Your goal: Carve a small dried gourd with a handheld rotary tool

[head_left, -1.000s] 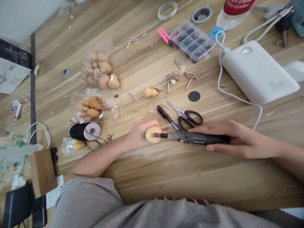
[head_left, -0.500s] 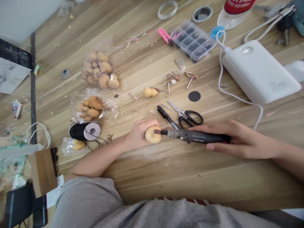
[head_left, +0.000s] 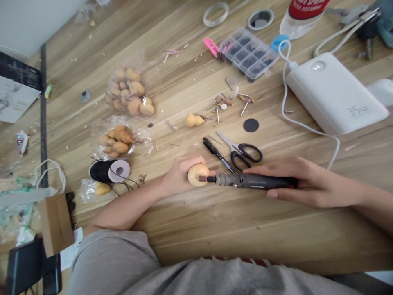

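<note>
Closed around a small pale gourd (head_left: 196, 172), my left hand (head_left: 178, 175) keeps its rounded end facing right. My right hand (head_left: 313, 182) grips a dark rotary tool (head_left: 254, 180), which lies nearly level and points left. The brown sanding bit (head_left: 202, 178) at its tip overlaps the gourd's face and appears to touch it. Just beyond the tool lie a black marker pen (head_left: 218, 155) and scissors (head_left: 241, 150) with black handles. A whole small gourd (head_left: 194, 120) rests farther back, near several loose rotary bits (head_left: 224, 102).
Two clear bags of small gourds (head_left: 133, 92) lie at the back left, with a spool of black cord (head_left: 107, 170) nearer. A white power bank (head_left: 337, 94) with a cable stands at right. Behind are a compartment box (head_left: 248, 53) and a bottle (head_left: 301, 20).
The sanding bit and the front of the rotary tool have shifted slightly down across the gourd's face. Both hands keep their holds.
</note>
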Demonstrator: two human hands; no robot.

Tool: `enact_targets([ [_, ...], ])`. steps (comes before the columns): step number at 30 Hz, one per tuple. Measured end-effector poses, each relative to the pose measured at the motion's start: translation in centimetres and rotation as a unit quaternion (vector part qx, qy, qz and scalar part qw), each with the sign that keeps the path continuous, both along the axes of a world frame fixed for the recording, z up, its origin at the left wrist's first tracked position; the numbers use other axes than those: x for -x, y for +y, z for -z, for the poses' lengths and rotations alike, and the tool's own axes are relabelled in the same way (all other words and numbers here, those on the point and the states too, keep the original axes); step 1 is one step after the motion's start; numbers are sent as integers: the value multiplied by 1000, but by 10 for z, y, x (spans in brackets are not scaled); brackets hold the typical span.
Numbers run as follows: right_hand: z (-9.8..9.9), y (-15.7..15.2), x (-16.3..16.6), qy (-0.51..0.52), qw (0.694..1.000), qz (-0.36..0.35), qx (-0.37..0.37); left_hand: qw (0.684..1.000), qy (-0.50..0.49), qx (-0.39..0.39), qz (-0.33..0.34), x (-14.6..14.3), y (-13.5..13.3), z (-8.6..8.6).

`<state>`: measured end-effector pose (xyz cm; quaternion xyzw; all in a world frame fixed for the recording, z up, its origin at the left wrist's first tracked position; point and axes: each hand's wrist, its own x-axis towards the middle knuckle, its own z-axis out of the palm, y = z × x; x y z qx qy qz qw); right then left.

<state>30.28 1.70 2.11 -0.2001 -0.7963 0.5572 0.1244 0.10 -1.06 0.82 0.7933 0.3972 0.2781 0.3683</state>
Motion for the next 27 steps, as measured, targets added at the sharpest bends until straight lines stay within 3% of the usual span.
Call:
enact_targets([
  [7, 0, -2, 0, 1, 999, 36, 19, 1000, -2, -12, 21, -2, 1, -3],
  [20, -2, 0, 2, 0, 1000, 1, 12, 1000, 4, -19, -8, -3, 0, -4],
  [27, -1, -1, 1, -11, 1000, 24, 15, 1000, 2, -27, 15, -3, 1, -5],
])
